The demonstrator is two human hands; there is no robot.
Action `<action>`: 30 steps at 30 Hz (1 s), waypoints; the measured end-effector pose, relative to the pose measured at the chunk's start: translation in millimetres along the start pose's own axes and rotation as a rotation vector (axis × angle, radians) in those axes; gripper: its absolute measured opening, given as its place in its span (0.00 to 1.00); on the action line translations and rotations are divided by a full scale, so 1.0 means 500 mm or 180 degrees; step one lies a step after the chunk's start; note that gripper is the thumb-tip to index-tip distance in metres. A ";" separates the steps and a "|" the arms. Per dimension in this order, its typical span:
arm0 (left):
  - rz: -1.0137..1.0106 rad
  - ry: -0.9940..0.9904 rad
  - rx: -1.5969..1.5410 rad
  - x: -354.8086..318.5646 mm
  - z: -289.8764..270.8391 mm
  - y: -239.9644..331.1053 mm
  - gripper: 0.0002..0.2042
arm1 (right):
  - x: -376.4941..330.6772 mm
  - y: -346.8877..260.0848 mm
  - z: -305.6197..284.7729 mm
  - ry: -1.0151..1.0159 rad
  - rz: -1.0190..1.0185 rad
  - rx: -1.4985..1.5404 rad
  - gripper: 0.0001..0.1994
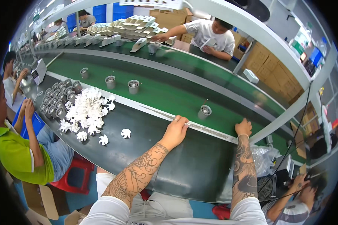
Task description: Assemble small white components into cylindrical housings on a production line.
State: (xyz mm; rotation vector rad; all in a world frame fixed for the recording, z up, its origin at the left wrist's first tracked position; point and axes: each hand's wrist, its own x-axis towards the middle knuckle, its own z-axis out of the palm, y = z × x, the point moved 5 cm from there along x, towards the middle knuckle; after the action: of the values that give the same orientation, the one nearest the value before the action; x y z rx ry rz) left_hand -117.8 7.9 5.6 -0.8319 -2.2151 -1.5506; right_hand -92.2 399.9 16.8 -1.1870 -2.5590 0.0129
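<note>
Okay, both hands are resting empty on the bench (199,165) edge: left hand (175,131), right hand (244,127). I'm eyeing the grey cup (204,111); grabbing it upright seems safest.

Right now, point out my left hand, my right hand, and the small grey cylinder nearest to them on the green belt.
left hand (175,129), head view, on the knuckles.
right hand (243,127), head view, back of the hand.
grey cylinder (204,111), head view, on its top rim.
</note>
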 end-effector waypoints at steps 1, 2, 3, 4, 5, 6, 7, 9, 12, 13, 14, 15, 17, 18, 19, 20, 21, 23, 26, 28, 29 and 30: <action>-0.0037 0.0070 0.0018 -0.001 -0.005 -0.009 0.09 | -0.004 -0.006 0.000 0.0001 -0.0081 -0.0004 0.32; -0.0083 0.0118 0.0021 -0.003 -0.007 -0.020 0.10 | -0.009 -0.010 0.001 -0.0066 -0.0249 0.0090 0.28; -0.0091 0.0151 0.0001 -0.003 -0.014 -0.021 0.10 | -0.014 -0.012 -0.001 -0.0104 -0.0382 0.0183 0.24; -0.0092 0.0178 -0.0003 -0.004 -0.018 -0.021 0.10 | -0.019 -0.015 0.000 -0.0090 -0.0405 0.0179 0.24; -0.0181 0.0189 -0.0209 -0.005 -0.019 -0.022 0.11 | -0.025 -0.016 0.013 -0.0359 -0.0296 0.1361 0.22; -0.0257 0.0178 -0.0426 -0.002 -0.015 -0.018 0.11 | -0.027 -0.011 0.021 -0.0616 -0.0152 0.2543 0.20; -0.0278 0.0153 -0.0416 -0.004 -0.016 -0.016 0.11 | -0.057 -0.027 0.020 -0.0641 -0.0128 0.2542 0.20; -0.0658 0.0033 -0.0659 -0.005 -0.013 -0.030 0.11 | -0.173 -0.098 0.044 -0.1825 0.0049 0.5177 0.13; -0.1021 -0.0079 -0.1412 -0.011 -0.003 -0.055 0.10 | -0.339 -0.209 -0.014 -0.2512 0.0356 0.5885 0.11; -0.1058 -0.0081 -0.1765 -0.010 0.000 -0.059 0.09 | -0.364 -0.226 -0.016 -0.2606 0.0412 0.5975 0.12; -0.1042 -0.0256 -0.1965 -0.007 0.014 -0.060 0.10 | -0.359 -0.222 -0.001 -0.2377 0.0088 0.6064 0.11; -0.1106 -0.0345 -0.2133 -0.010 0.013 -0.043 0.10 | -0.359 -0.230 -0.009 -0.2268 -0.0148 0.5943 0.11; -0.0557 -0.0526 -0.2281 -0.016 0.004 -0.001 0.09 | -0.378 -0.248 -0.018 -0.2585 -0.0428 0.6011 0.14; -0.0563 -0.0775 -0.2160 -0.022 0.001 0.023 0.09 | -0.388 -0.254 -0.033 -0.2728 -0.0434 0.5873 0.17; -0.0507 -0.1013 -0.2047 -0.016 0.002 0.040 0.09 | -0.384 -0.263 -0.043 -0.2838 -0.0502 0.5744 0.20; -0.0318 -0.1140 -0.1608 -0.018 0.005 0.047 0.09 | -0.381 -0.261 -0.039 -0.2848 -0.0415 0.5749 0.20; -0.0371 -0.1188 -0.1629 -0.020 0.009 0.046 0.09 | -0.385 -0.257 -0.035 -0.3085 -0.0333 0.5835 0.22; 0.0148 -0.1034 -0.0915 -0.015 0.008 0.050 0.08 | -0.388 -0.252 -0.032 -0.3318 -0.0176 0.5915 0.24; -0.0077 -0.0939 -0.1259 -0.022 0.008 0.045 0.09 | -0.400 -0.263 -0.030 -0.3351 -0.0266 0.5955 0.26; -0.0140 -0.0886 -0.1385 -0.021 0.007 0.049 0.08 | -0.404 -0.265 -0.033 -0.3342 -0.0289 0.5915 0.26; -0.0010 -0.0827 -0.0967 -0.018 0.003 0.052 0.08 | -0.405 -0.268 -0.035 -0.3324 -0.0389 0.5866 0.26; 0.0143 -0.0800 -0.0701 -0.017 0.004 0.047 0.08 | -0.405 -0.268 -0.032 -0.3265 -0.0383 0.5853 0.26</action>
State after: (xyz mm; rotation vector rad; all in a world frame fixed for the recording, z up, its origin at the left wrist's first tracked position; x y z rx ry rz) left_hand -96.6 13.3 17.7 -1.1922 -2.1983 -1.7764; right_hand -64.6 159.2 -6.5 -0.1173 -1.6390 2.6419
